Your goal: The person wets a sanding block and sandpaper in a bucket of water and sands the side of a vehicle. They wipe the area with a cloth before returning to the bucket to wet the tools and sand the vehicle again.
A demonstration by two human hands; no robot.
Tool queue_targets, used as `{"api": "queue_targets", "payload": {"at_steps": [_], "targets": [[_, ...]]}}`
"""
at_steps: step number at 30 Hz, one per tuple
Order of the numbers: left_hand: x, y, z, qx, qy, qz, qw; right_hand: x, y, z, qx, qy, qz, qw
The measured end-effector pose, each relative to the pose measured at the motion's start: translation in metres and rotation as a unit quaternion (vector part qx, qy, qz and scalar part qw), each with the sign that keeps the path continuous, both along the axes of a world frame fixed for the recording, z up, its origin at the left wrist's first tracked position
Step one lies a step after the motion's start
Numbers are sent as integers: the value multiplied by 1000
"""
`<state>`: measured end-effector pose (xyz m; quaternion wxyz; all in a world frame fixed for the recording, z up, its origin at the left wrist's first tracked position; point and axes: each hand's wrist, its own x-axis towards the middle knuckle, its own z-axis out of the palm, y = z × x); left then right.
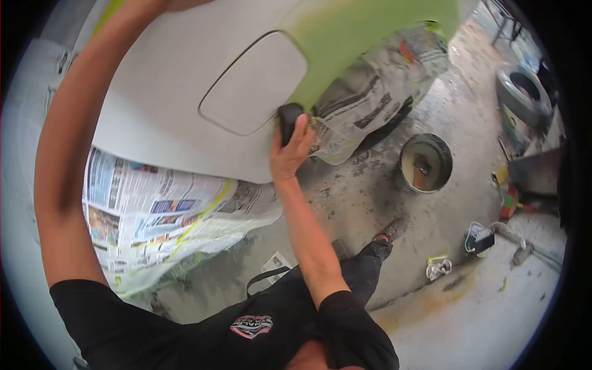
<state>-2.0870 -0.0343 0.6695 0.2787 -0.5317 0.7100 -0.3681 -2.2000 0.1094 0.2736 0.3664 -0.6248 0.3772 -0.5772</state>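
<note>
My right hand point(291, 151) is wrapped round a black sanding block point(288, 122) and presses it to the car body panel point(166, 117). The block lies just beside the lower right corner of the fuel flap point(254, 86). Pale grey covers most of this panel, fading to green towards the wheel arch. My left arm reaches up along the left side; only a sliver of my left hand point(185, 4) shows at the top edge, near the upper panel, and its fingers are out of sight.
Newspaper masking point(157, 203) hangs below the panel, and more newspaper point(376, 92) covers the wheel. A bucket point(448, 155) of cloudy liquid with something brown in it stands on the wet floor. Farther right are a tyre point(524, 92) and a crumpled wrapper point(438, 269).
</note>
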Motion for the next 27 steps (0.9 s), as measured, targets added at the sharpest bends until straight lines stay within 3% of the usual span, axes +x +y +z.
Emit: {"api": "queue_targets", "payload": {"at_steps": [2, 5, 7, 10, 12, 13, 14, 17, 21, 24, 27], "targets": [[-11, 1, 4, 5, -4, 32, 999, -3, -29, 13, 6, -27, -13, 1000], [-16, -1, 2, 14, -7, 58, 998, -14, -188, 75, -40, -80, -68, 994], [-20, -1, 5, 20, -13, 70, 997, -32, -262, 116, 73, -2, -50, 996], [-27, -1, 5, 19, -18, 79, 997, -26, -221, 101, 54, -56, -38, 996], [-31, -1, 6, 19, -18, 86, 996, -7, -122, 57, 27, -137, -18, 990], [-32, 0, 6, 18, -18, 89, 996, -5, -64, 31, -2, -78, -37, 996], [-31, 1, 4, 19, -15, 85, 996, -2, -14, 9, 45, -50, -24, 997], [-28, -2, 6, 18, -9, 83, 996, -9, -31, 31, 64, -87, -32, 994], [-25, -2, 3, 19, 19, 91, 995, -25, -168, 117, 6, -18, -15, 1000], [-27, 2, 5, 19, -2, 92, 996, -22, -174, 85, -99, -72, -8, 992], [-28, 0, 6, 16, -9, 90, 996, -18, -134, 42, -97, -53, -38, 993]]}}
